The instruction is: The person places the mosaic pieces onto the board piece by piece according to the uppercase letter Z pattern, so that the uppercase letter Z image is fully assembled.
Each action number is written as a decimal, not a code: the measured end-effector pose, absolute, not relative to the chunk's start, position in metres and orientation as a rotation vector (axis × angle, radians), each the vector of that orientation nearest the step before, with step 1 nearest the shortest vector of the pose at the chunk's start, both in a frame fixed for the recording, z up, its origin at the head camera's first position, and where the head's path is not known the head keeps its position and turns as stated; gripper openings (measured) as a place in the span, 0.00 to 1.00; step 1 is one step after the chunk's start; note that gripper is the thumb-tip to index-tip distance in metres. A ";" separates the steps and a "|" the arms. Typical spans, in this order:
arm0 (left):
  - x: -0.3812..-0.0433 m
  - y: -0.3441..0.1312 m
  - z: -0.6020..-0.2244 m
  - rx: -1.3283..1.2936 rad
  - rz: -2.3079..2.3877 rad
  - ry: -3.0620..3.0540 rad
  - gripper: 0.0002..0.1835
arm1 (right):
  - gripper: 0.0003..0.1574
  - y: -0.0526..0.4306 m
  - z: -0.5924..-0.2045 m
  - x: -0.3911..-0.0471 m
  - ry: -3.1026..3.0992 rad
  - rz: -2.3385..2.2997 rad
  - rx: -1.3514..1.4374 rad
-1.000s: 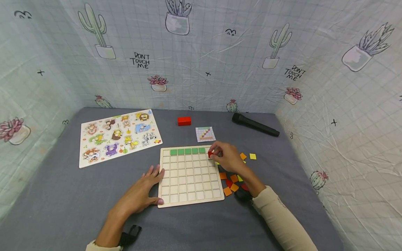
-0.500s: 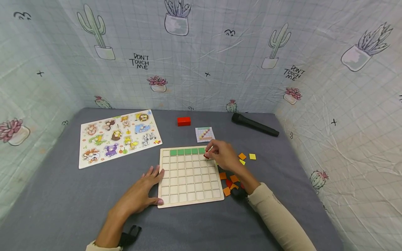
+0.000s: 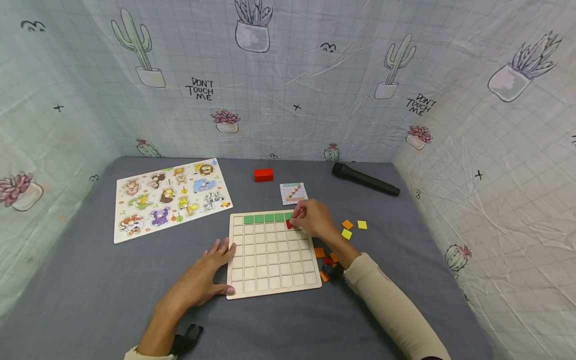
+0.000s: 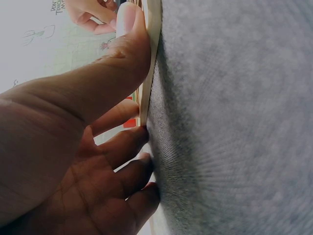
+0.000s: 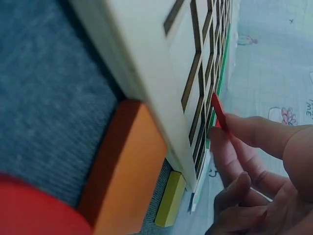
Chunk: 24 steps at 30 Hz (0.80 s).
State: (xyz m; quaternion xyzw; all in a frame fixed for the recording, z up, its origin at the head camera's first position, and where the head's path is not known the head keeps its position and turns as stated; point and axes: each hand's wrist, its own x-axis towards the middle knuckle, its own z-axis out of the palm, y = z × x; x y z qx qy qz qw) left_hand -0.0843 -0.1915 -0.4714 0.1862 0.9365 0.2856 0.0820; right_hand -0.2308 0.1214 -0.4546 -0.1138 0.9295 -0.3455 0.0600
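Observation:
A wooden grid board [image 3: 274, 294] lies on the grey cloth, its top row bearing several green square tiles [image 3: 269, 218]. My right hand [image 3: 314, 220] pinches a small red tile [image 3: 289, 224] between thumb and fingertips, over the second row near the right side. In the right wrist view, that red tile [image 5: 219, 111] is tilted on edge, close to the grid. My left hand [image 3: 204, 275] rests against the board's left edge, fingers spread and thumb on the near left corner. The left wrist view has the thumb [image 4: 129, 44] lying on the board's rim.
Loose orange tiles [image 3: 319, 252], yellow tiles [image 3: 362, 225] and red ones lie right of the board, partly under my right forearm. Behind it are a pattern card [image 3: 293, 193], a red block [image 3: 263, 175] and a black microphone [image 3: 365, 179]. An animal puzzle [image 3: 173, 200] lies at left.
My right hand has moved left from the board's top right corner, carrying the red tile over the second row. The left hand stays in place.

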 end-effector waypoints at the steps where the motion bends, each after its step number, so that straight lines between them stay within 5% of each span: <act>1: -0.084 -0.192 -0.471 0.555 0.857 2.797 0.58 | 0.07 0.120 -0.455 -0.231 2.817 -1.025 -0.335; 24: -0.084 -0.191 -0.471 0.550 0.851 2.797 0.58 | 0.08 0.165 -0.445 -0.223 2.753 -0.968 -0.356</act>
